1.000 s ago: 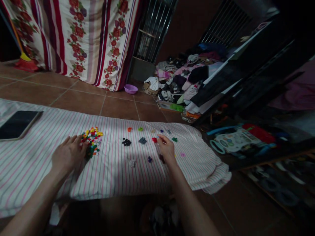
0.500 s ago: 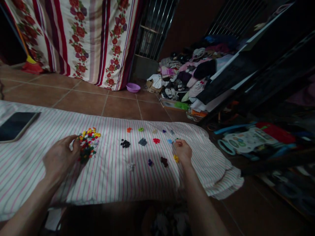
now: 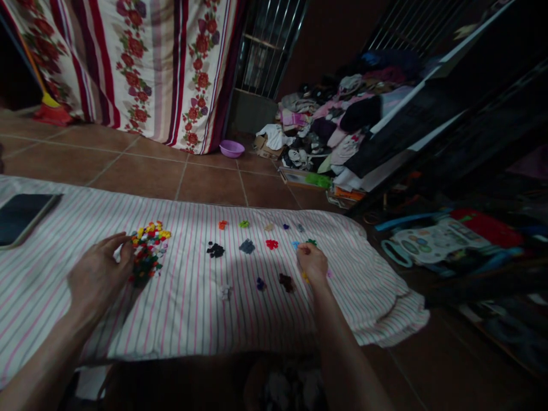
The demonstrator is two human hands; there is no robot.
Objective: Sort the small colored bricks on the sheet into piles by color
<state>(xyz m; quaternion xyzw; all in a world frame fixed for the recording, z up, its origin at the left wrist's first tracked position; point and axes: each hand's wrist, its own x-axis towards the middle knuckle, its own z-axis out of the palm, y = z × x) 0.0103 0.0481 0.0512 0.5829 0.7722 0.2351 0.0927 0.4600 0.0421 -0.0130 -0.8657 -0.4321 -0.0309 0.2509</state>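
My left hand [image 3: 97, 271] rests at the left side of a mixed heap of small coloured pieces [image 3: 149, 248], thumb and forefinger apart with a gap between them. Over the right end of the sorted groups, my right hand [image 3: 313, 261] has its fingers pinched together; whatever they hold is hidden. Light blue pieces [image 3: 295, 245] and green pieces [image 3: 312, 242] lie by its fingertips. Yellow pieces [image 3: 305, 277] are partly covered by that hand. Farther left are red pieces [image 3: 272, 244], grey pieces [image 3: 247, 246], black pieces [image 3: 215, 250] and brown pieces [image 3: 286, 282].
Everything lies on a striped cloth [image 3: 184, 319]. A phone or tablet [image 3: 23, 220] is at the left edge. Orange pieces [image 3: 222, 225] and lime pieces [image 3: 244, 224] form a back row. Beyond are a purple basin [image 3: 232, 149], a clothes heap [image 3: 329, 120] and a curtain [image 3: 162, 74].
My right hand has shifted slightly down and left, so green pieces now show beside its fingers. The left hand has drawn back a little from the heap. The view has moved slightly.
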